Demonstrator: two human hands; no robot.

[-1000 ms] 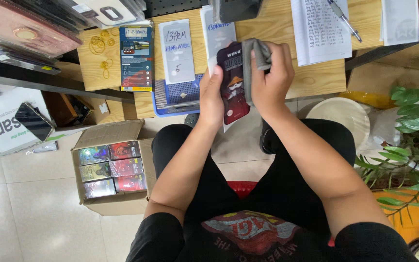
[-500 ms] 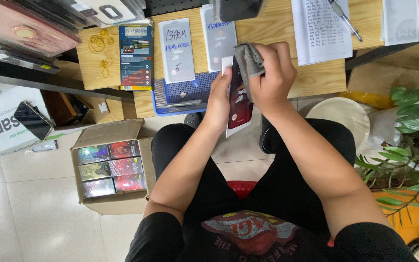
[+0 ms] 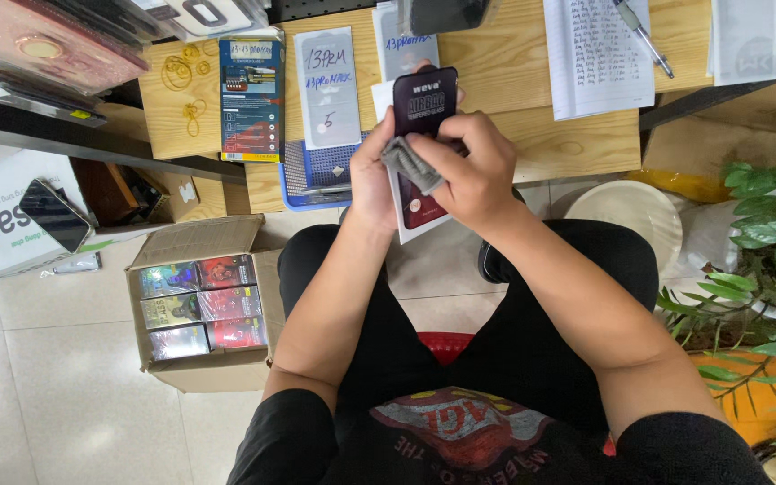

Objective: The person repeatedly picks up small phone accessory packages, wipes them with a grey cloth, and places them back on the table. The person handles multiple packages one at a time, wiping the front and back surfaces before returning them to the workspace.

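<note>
Pinching a grey cloth (image 3: pixel 410 164) in my right hand (image 3: pixel 469 171) against the dark pack (image 3: pixel 424 112) my left hand (image 3: pixel 372 175) grips above my lap, I risk it slipping.

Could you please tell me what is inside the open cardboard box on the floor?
The cardboard box holds shiny flat packets in two columns of three, tops facing up. Whatever lies beneath that top layer is covered, so how many more are stacked below cannot be told.
</note>
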